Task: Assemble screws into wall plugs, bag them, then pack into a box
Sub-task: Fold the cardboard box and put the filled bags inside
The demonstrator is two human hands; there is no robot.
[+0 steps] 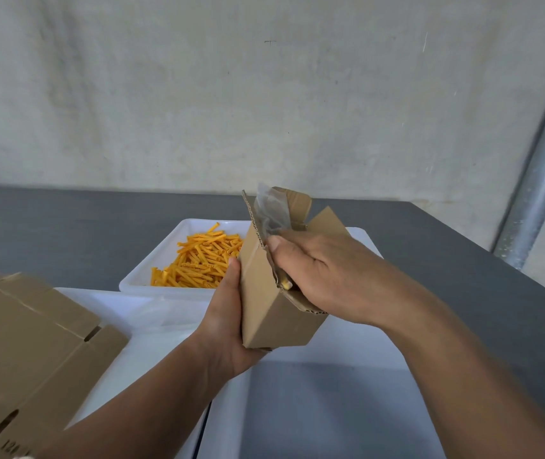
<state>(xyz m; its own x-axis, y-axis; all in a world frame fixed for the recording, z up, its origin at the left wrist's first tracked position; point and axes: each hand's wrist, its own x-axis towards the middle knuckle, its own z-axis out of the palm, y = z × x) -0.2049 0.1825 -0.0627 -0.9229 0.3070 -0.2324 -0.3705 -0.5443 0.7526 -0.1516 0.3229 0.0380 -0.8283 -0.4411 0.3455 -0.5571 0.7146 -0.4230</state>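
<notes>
You're well into packing: just in front of the tray (178, 233) of loose wall plugs (198, 263), your left hand (228, 313) grips the box (271, 313) while your right hand (330, 276), its fingers hidden inside so their hold can't be told, works the bag (271, 210) in, with the flaps not yet closed.

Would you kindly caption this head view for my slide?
The left hand holds a cardboard box while the right hand tucks a plastic bag inside.

- A small packing workshop is suggested.
- Orange wall plugs (198, 263) are heaped in bulk in a white tray (138, 276).
- Flattened cardboard cartons (26, 332) are stacked on a grey worktable (65, 233).
- A bare, rough plastered wall (198, 94) and a galvanised pipe (542, 180) are seen behind.
</notes>
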